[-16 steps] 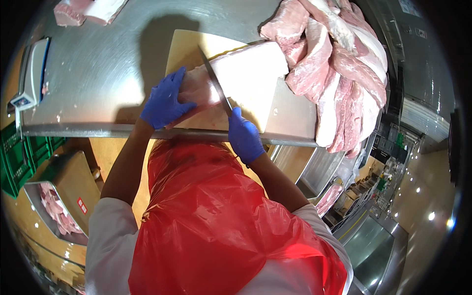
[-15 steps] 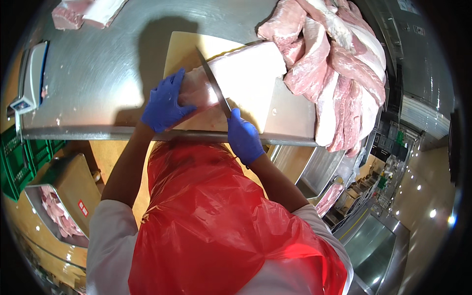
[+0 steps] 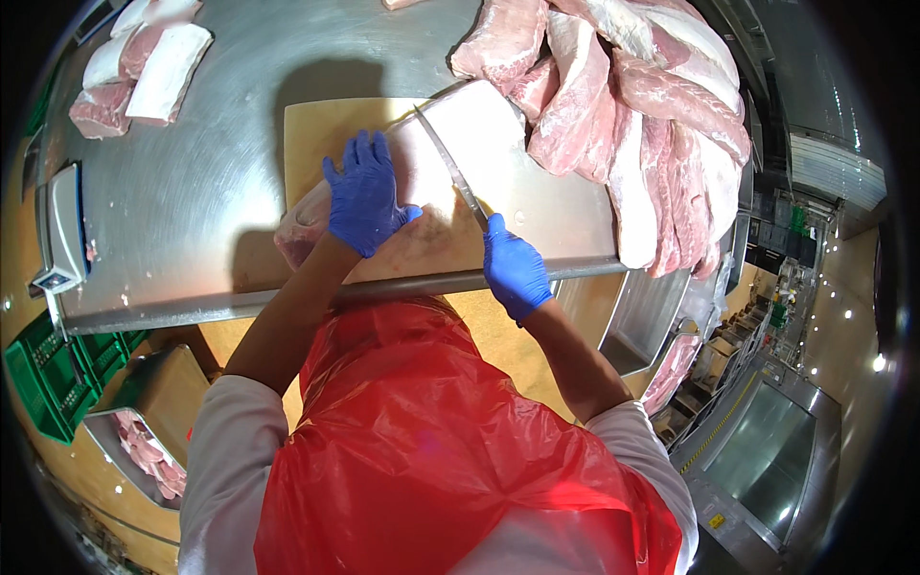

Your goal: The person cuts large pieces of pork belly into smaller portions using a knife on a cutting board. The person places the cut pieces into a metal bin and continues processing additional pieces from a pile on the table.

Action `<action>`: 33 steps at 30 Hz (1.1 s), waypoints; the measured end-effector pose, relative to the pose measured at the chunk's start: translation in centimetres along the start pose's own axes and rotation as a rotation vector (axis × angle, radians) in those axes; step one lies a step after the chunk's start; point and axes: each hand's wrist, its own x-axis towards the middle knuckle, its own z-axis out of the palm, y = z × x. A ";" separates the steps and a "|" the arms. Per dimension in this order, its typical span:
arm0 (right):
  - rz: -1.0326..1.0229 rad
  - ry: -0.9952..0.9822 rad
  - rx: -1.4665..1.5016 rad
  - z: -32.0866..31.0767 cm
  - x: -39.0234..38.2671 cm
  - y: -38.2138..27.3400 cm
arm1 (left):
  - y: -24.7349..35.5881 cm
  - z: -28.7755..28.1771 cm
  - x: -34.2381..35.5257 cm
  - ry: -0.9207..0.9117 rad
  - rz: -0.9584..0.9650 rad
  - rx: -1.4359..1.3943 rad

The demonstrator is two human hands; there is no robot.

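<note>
A long slab of raw meat (image 3: 489,120), pale fat upward, lies across a cream cutting board (image 3: 311,134) at the near edge of the steel table. Its pink cut end sticks out at the left, beside my left wrist. My left hand (image 3: 362,196), in a blue glove, rests on the slab with its fingers stretched and the thumb out to the right. In my right hand (image 3: 516,270), also gloved, is the handle of a long knife (image 3: 447,161). The blade lies slantwise over the slab, its tip toward the far edge. How deep it sits I cannot tell.
Several long pieces of meat (image 3: 661,125) are heaped at the right. Cut blocks (image 3: 168,77) sit at the far left, above a scale (image 3: 65,225). Below the table's left end are green crates (image 3: 53,374) and a metal tub (image 3: 163,393) with meat in it.
My left hand has moved from the slab's left end onto its top, fingers now straighter. The slab's end reaches further left. The knife and right hand appear further right, and the whole view has shifted.
</note>
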 end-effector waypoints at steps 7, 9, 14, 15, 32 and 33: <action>-0.147 0.036 -0.148 1.0 0.3 2.2 | 0.6 0.1 0.7 -0.022 -0.010 -0.095; -0.184 0.072 -0.168 1.2 0.4 2.6 | 0.5 0.2 0.8 -0.019 -0.019 -0.116; -0.369 0.288 0.065 0.4 0.4 3.5 | 0.8 0.2 1.0 0.012 -0.032 -0.126; -0.388 0.316 0.131 0.3 0.5 3.8 | 0.9 0.2 1.0 0.015 -0.033 -0.124; -0.275 0.210 0.027 -0.5 1.1 1.3 | -11.6 -3.1 -5.5 -0.271 -0.145 -0.658; -0.243 0.110 0.109 -0.1 0.7 -0.1 | -13.7 -2.6 -6.7 -0.365 -0.204 -0.717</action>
